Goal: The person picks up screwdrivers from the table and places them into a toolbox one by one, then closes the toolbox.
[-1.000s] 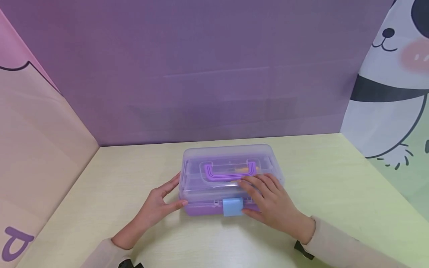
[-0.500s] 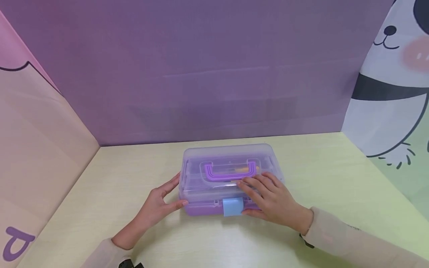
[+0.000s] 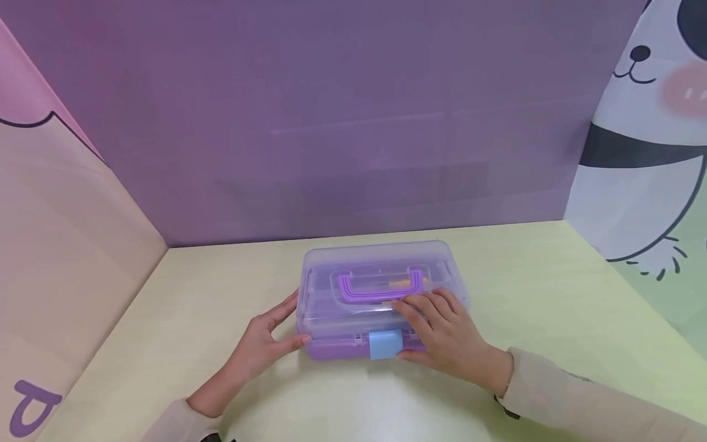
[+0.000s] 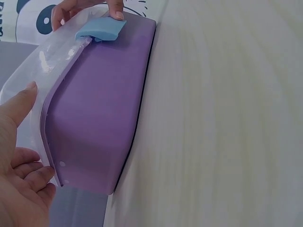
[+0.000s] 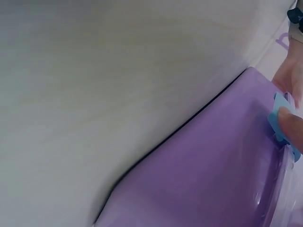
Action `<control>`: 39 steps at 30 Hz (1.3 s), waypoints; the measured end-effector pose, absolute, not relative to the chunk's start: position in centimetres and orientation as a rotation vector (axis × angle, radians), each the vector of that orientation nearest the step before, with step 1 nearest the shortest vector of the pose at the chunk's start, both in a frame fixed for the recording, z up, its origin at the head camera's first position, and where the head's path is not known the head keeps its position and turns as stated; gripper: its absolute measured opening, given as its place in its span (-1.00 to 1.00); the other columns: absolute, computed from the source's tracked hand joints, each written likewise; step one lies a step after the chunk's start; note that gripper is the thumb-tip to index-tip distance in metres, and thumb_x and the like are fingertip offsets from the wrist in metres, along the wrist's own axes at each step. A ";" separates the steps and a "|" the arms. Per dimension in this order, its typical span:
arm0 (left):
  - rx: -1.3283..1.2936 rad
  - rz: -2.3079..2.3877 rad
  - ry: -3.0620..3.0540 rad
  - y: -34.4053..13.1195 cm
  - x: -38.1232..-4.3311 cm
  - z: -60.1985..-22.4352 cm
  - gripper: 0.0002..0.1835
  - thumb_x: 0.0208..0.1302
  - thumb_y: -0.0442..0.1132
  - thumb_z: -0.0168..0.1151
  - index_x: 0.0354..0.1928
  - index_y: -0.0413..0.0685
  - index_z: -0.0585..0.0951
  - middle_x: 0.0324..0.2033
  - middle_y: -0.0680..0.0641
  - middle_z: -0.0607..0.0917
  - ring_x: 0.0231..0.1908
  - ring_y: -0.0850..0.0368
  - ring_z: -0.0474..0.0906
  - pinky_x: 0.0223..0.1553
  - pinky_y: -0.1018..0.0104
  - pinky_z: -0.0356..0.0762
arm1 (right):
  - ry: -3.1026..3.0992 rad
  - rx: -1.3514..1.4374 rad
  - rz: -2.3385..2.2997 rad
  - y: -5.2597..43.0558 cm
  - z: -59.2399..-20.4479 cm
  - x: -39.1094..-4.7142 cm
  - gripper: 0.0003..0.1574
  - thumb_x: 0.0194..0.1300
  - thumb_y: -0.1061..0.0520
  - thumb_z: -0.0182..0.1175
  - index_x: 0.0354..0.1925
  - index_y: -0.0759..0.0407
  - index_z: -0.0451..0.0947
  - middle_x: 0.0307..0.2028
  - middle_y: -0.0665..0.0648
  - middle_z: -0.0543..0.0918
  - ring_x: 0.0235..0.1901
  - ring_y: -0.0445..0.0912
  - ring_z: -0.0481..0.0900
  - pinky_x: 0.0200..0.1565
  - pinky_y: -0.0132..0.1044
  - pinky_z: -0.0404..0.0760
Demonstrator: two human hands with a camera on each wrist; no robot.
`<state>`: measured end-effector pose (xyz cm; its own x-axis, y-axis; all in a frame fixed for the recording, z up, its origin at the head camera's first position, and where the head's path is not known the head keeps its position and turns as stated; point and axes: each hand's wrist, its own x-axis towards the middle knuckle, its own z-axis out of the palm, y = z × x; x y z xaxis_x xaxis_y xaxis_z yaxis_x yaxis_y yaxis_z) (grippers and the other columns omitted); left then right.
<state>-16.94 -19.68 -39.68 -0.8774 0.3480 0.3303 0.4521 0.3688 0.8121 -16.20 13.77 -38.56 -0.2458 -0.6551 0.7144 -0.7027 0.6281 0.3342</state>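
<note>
A plastic storage box [image 3: 323,316] with a see-through lid, purple base [image 4: 97,106] and purple handle [image 3: 381,299] sits mid-table in the head view. My left hand [image 3: 259,344] holds its left end, thumb at the front corner and fingers along the side. On the right front, my right hand [image 3: 450,337] grips the box, fingers bent over the lid and thumb on the light blue latch [image 3: 385,345]. The left wrist view shows that latch standing out from the base's front wall. The lid rests on the base. Something orange [image 3: 400,283] shows faintly through it.
The pale wooden table [image 3: 221,276] extends around the box. A purple backdrop [image 3: 359,123] rises behind it. A beige panel [image 3: 66,233] stands on the left, and a panda-print panel [image 3: 641,196] on the right.
The head view has shifted very slightly. Both hands keep their places on the box; my right fingers bend a touch more near the handle.
</note>
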 end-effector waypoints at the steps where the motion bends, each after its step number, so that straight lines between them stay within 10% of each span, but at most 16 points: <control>1: -0.739 -1.546 -2.510 -19.7 -16.9 -39.7 -0.23 0.04 -0.24 0.43 0.33 -0.11 0.35 0.34 -0.04 0.29 0.33 -0.08 0.17 0.27 0.12 0.20 | -1.959 1.068 0.067 13.7 -38.5 -16.2 -0.08 0.13 -0.49 0.05 0.11 0.20 0.41 -0.08 0.14 0.51 -0.17 0.03 0.43 -0.05 -0.04 0.42; 7: -0.729 -1.533 -2.501 -19.7 -16.8 -39.7 -0.24 0.02 -0.24 0.44 0.31 -0.14 0.38 0.32 -0.06 0.31 0.32 -0.07 0.19 0.21 0.54 0.17 | -1.976 1.066 0.042 13.5 -38.5 -16.1 0.01 -0.09 -0.45 0.27 0.11 0.20 0.39 -0.07 0.13 0.49 -0.21 0.03 0.40 -0.07 -0.04 0.40; 26: -0.748 -1.539 -2.491 -19.4 -16.9 -39.5 -0.25 0.03 -0.25 0.44 0.31 -0.15 0.38 0.33 -0.08 0.31 0.32 -0.10 0.19 0.23 0.47 0.21 | -2.030 1.064 0.042 13.5 -37.6 -15.7 0.18 -0.49 -0.34 0.53 0.08 0.18 0.37 -0.09 0.13 0.48 -0.20 0.02 0.39 -0.08 -0.03 0.38; 39: -0.905 -1.599 -2.401 -20.6 -18.0 -40.0 -0.39 0.12 -0.39 0.33 0.26 -0.27 0.41 0.28 -0.24 0.36 0.25 0.44 0.24 0.18 0.61 0.21 | -2.168 1.198 0.702 16.0 -35.9 -15.0 -0.31 0.25 -0.24 0.15 0.03 0.31 0.46 -0.01 0.16 0.53 0.06 0.01 0.45 0.26 -0.49 0.22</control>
